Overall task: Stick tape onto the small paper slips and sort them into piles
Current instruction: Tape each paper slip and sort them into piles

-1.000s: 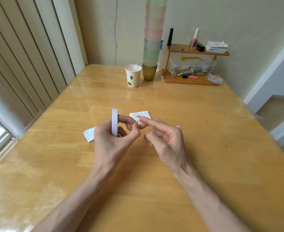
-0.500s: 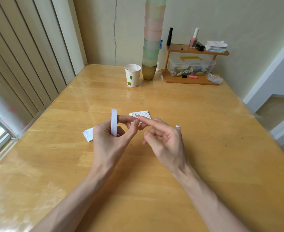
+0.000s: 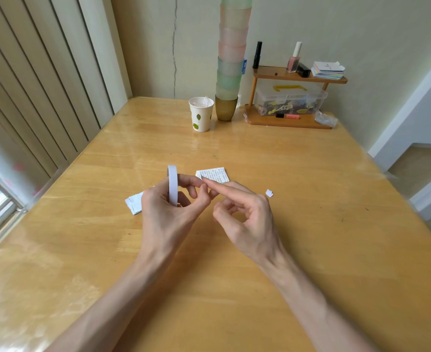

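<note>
Pinching the tape roll (image 3: 172, 184) upright and edge-on, the left hand (image 3: 168, 219) offers its free end to the right hand (image 3: 244, 219) — forefinger and thumb nipping there — while the printed paper slip (image 3: 213, 174) lies just beyond both on the table (image 3: 310, 224).

Stack of cups (image 3: 230, 47) cut off by top edge, white slips (image 3: 134, 204) partly hidden behind left hand (image 3: 168, 217), printing on slip pile (image 3: 213, 175) too small to read.

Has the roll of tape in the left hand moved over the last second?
No. The tape roll in the left hand keeps its place just left of the printed slip on the table.
</note>
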### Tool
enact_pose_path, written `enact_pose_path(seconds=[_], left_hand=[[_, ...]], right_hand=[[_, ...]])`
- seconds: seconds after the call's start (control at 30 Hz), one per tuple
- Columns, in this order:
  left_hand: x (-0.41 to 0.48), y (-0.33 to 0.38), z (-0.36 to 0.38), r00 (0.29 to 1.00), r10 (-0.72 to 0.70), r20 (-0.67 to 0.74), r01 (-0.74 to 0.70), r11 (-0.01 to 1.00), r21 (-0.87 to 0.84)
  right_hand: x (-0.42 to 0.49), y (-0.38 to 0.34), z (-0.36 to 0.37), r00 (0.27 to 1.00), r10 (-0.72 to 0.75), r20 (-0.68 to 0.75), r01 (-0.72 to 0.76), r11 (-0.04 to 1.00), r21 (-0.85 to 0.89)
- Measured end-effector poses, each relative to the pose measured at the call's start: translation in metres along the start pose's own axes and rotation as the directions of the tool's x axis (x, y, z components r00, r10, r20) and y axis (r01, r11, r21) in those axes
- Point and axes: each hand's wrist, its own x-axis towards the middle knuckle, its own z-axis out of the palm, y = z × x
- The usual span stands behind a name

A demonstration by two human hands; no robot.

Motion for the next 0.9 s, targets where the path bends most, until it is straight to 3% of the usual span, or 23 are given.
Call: enact_pose_path(seconds=[0.47, 0.9], left_hand=[[0.0016, 0.0026, 0.0009, 0.999, -0.041, 0.023, 0.042, 0.996, -0.078], [0.0039, 0.0014, -0.0007, 0.998, -0.047, 0.047, 0.052, 0.992, -0.114]], right_hand=[[0.0046, -0.0037, -0.0031, 0.986, 0.165, -0.002, -0.157, 0.945, 0.286], [0.0046, -0.0066, -0.0085, 0.974, 0.225, 0.008, -0.209, 0.889, 0.408]])
